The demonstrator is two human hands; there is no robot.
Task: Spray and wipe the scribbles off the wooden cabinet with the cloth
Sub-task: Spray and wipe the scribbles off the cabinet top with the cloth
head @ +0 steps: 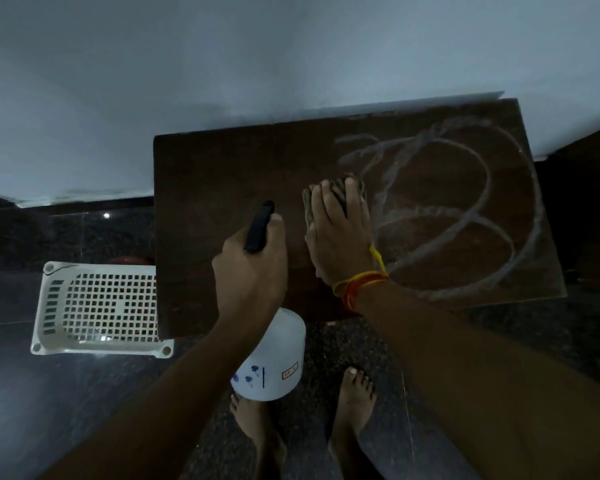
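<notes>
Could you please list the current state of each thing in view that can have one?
left hand: grips the spray bottle's black head.
spray bottle: held upright in front of the cabinet.
right hand: flat, pressing the cloth.
cloth: bunched on the cabinet top under the fingers.
scribbles: pale loops covering the top's right part.
cabinet top: left part free of marks.
basket: on the floor, beside the cabinet.

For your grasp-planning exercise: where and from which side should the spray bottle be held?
Grip the spray bottle at its narrow neck under the black head, from behind, as the left hand does: the wide white body hangs below, and the nozzle points forward.
</notes>
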